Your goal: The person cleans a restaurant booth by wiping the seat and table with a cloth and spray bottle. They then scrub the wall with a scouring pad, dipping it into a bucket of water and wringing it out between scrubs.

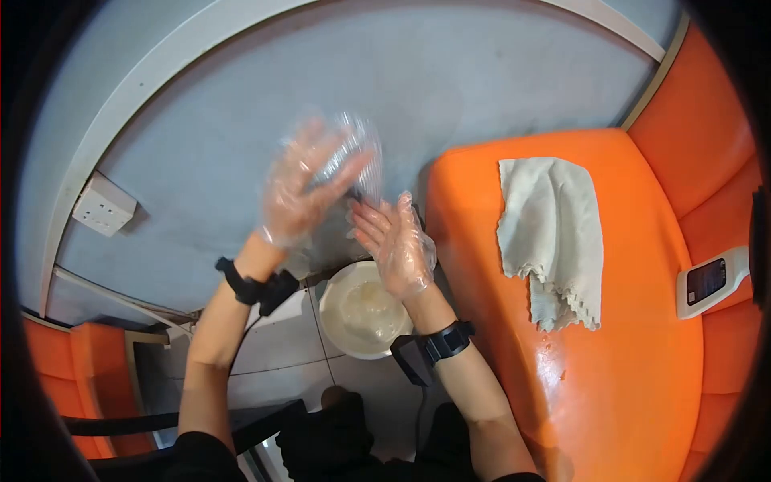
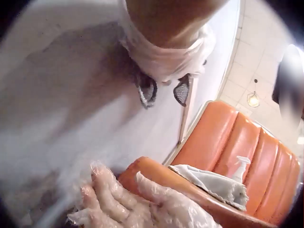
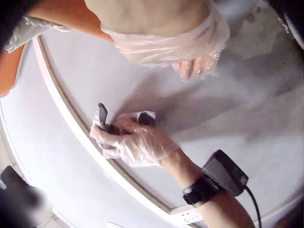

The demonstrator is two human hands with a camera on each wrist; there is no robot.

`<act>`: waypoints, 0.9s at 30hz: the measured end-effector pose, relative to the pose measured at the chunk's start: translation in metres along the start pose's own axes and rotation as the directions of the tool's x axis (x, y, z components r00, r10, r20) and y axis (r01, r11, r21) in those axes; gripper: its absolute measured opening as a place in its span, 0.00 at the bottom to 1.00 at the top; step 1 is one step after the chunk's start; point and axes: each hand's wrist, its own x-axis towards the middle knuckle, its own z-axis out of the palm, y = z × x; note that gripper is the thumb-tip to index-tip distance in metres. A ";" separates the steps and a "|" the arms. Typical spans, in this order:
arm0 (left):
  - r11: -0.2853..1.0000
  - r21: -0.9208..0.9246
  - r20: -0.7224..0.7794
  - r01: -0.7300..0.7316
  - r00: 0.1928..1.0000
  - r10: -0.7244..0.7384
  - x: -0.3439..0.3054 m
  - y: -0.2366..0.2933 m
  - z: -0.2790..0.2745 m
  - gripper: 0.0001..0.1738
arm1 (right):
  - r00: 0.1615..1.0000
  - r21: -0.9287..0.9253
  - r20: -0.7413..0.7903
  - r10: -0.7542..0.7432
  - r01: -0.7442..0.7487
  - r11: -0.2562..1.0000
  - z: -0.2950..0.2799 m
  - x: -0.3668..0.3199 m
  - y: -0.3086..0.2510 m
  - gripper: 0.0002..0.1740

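Both hands wear clear plastic gloves. In the head view my left hand point(image 1: 293, 193), blurred, grips a shiny, ridged, see-through thing point(image 1: 357, 153) in front of the grey panel. The right wrist view shows that hand's curled fingers around it, with dark edges point(image 3: 102, 115) sticking out; its kind I cannot tell. Grey mesh ends point(image 2: 181, 91) of it show past the glove in the left wrist view. Just below and to the right, my right hand point(image 1: 397, 249) is held palm up with its fingers extended, holding nothing.
A white basin point(image 1: 328, 309) of cloudy water stands on the tiled floor below the hands. To the right, a pale grey cloth point(image 1: 554, 225) lies on the orange seat point(image 1: 466, 217), with a white spray bottle point(image 2: 241, 168) behind it. A socket box point(image 1: 104, 206) is on the left wall.
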 end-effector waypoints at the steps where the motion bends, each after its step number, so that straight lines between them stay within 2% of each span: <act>1: 0.992 0.085 -0.193 -0.094 0.975 0.109 0.019 -0.013 0.009 0.36 | 1.000 -0.064 0.001 -0.027 0.027 0.998 -0.001 -0.002 -0.004 0.43; 3: 0.940 0.330 0.078 0.084 0.990 -0.116 0.051 -0.014 0.005 0.34 | 0.998 -0.127 0.004 -0.057 0.057 0.990 0.000 -0.004 -0.010 0.41; 4: 0.874 0.485 0.112 0.020 0.990 -0.085 0.060 -0.012 0.018 0.33 | 0.995 -0.118 -0.039 -0.089 0.084 0.989 0.004 -0.005 -0.011 0.39; 5: 0.874 0.486 0.112 0.018 0.990 -0.083 0.069 -0.010 0.027 0.33 | 0.989 -0.110 -0.083 -0.120 0.111 0.988 0.008 -0.005 -0.013 0.38; 7: 0.852 0.503 0.272 -0.148 0.962 0.006 0.089 -0.002 0.044 0.32 | 0.982 -0.112 -0.099 -0.161 0.150 0.982 0.017 -0.003 -0.018 0.36; 8: 0.852 0.504 0.273 -0.143 0.962 0.000 0.101 0.002 0.055 0.32 | 0.974 -0.120 -0.119 -0.192 0.178 0.977 0.019 -0.003 -0.018 0.35; 10: 0.822 0.466 0.388 -0.328 0.910 0.144 0.124 0.004 0.074 0.34 | 0.968 -0.119 -0.133 -0.213 0.198 0.973 0.021 0.000 -0.018 0.35; 11: 0.822 0.471 0.382 -0.320 0.914 0.136 0.130 0.003 0.077 0.34 | 0.961 -0.112 -0.147 -0.236 0.221 0.969 0.022 0.001 -0.018 0.35; 13: 0.843 0.377 0.376 -0.383 0.895 0.238 0.136 0.002 0.080 0.31 | 0.960 -0.114 -0.154 -0.235 0.219 0.969 0.020 0.000 -0.021 0.35; 14: 0.845 0.381 0.372 -0.374 0.899 0.231 0.130 0.000 0.074 0.31 | 0.958 -0.102 -0.165 -0.234 0.219 0.970 0.018 -0.002 -0.024 0.35; 16: 0.951 0.130 0.409 -0.279 0.889 0.205 0.101 -0.011 0.045 0.26 | 0.956 -0.094 -0.151 -0.250 0.238 0.967 0.018 -0.006 -0.034 0.36; 18: 0.959 0.204 0.322 -0.198 0.938 0.125 0.053 -0.015 0.036 0.24 | 0.955 -0.074 -0.141 -0.262 0.254 0.964 0.020 -0.009 -0.036 0.37; 20: 0.936 0.243 0.367 -0.256 0.917 0.155 0.019 -0.021 0.009 0.22 | 0.962 -0.079 -0.034 -0.270 0.266 0.961 0.024 -0.010 -0.035 0.40; 21: 0.936 0.242 0.368 -0.257 0.916 0.156 0.009 -0.022 0.001 0.22 | 0.962 -0.077 -0.034 -0.270 0.267 0.961 0.028 -0.011 -0.033 0.40; 23: 0.950 0.241 0.368 -0.200 0.924 0.102 -0.003 -0.021 -0.015 0.19 | 0.967 -0.180 0.039 -0.250 0.253 0.951 0.040 -0.013 -0.030 0.44; 24: 0.977 0.196 0.291 -0.090 0.956 0.029 0.003 -0.012 -0.023 0.17 | 0.970 -0.184 0.092 -0.224 0.238 0.954 0.047 -0.016 -0.030 0.46; 25: 0.976 0.200 0.294 -0.087 0.956 0.025 0.008 -0.005 -0.024 0.17 | 0.971 -0.184 0.095 -0.219 0.233 0.955 0.055 -0.019 -0.031 0.46; 26: 0.990 0.114 0.132 0.077 0.987 -0.092 0.014 0.003 -0.022 0.18 | 0.978 -0.085 0.129 -0.165 0.177 0.980 0.064 -0.020 -0.034 0.46; 27: 0.975 0.000 -0.022 0.224 0.974 -0.224 0.020 0.010 -0.021 0.18 | 0.979 0.010 0.165 -0.115 0.115 0.993 0.071 -0.020 -0.036 0.46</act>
